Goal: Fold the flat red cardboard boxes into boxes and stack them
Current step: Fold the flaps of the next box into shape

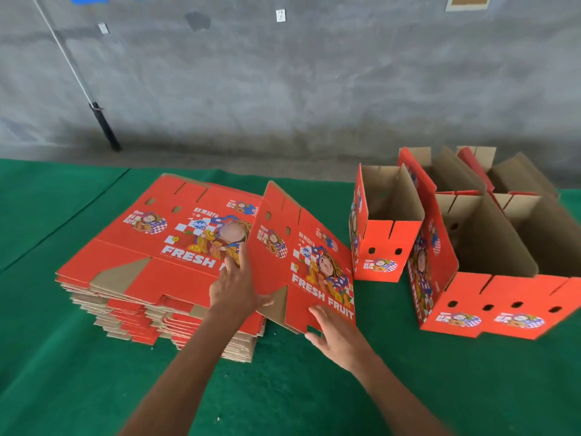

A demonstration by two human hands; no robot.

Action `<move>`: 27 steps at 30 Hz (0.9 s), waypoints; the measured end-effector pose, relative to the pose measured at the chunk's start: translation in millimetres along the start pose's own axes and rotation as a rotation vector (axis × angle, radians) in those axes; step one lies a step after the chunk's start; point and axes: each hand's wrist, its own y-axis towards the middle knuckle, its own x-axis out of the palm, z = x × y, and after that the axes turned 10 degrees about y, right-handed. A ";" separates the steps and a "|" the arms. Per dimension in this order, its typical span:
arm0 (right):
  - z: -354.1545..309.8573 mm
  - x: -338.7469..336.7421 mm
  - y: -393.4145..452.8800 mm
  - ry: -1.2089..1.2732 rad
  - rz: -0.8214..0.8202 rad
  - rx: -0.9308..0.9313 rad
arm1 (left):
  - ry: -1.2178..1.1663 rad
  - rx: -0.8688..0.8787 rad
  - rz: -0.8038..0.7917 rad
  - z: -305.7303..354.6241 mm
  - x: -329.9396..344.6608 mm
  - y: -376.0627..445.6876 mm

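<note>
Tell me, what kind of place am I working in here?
Probably a packing shed or warehouse: a bare concrete wall, a green-covered table, a tall stack of flat boxes and folded boxes beside it.

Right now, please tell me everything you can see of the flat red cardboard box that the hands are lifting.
The flat red cardboard box is unfolded, printed with a cartoon figure and "FRESH FRUIT", with brown inner flaps showing. It tilts up from the stack of flat boxes. The left hand grips its left edge; the right hand holds its lower edge.
</note>
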 end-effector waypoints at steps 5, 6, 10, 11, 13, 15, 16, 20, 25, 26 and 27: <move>5.1 -3.2 8.6 -0.108 0.013 0.023 | 0.065 0.002 0.122 7.9 10.7 0.7; 3.9 -3.8 9.6 -0.118 0.015 0.013 | 0.064 0.002 0.129 9.8 12.5 1.3; -2.6 -8.3 6.6 -0.142 0.068 -0.014 | 0.068 0.003 0.147 11.0 9.3 -1.0; -5.1 -10.6 4.1 -0.156 0.096 -0.012 | 0.073 0.022 0.167 9.4 4.2 -5.1; -14.8 -20.7 -4.7 -0.212 0.175 -0.020 | 0.062 0.079 0.229 2.7 -12.9 -16.3; -29.2 -35.8 -19.1 -0.212 0.326 -0.048 | -0.034 0.120 0.327 -8.5 -39.0 -30.9; -40.5 -47.4 -29.0 -0.194 0.390 -0.057 | -0.139 0.127 0.418 -14.5 -52.8 -39.2; -80.3 -95.8 -65.6 -0.167 0.594 -0.059 | -0.853 0.161 0.612 -12.5 -96.5 -77.2; -130.4 -141.6 -113.2 -0.090 0.576 -0.032 | -1.210 0.271 0.168 58.7 -110.0 -124.7; -135.0 -149.3 -121.9 -0.067 0.561 -0.037 | -1.240 0.287 0.120 71.2 -108.9 -131.9; -138.3 -157.0 -129.8 -0.060 0.541 -0.044 | -1.258 0.304 0.105 80.8 -109.1 -139.1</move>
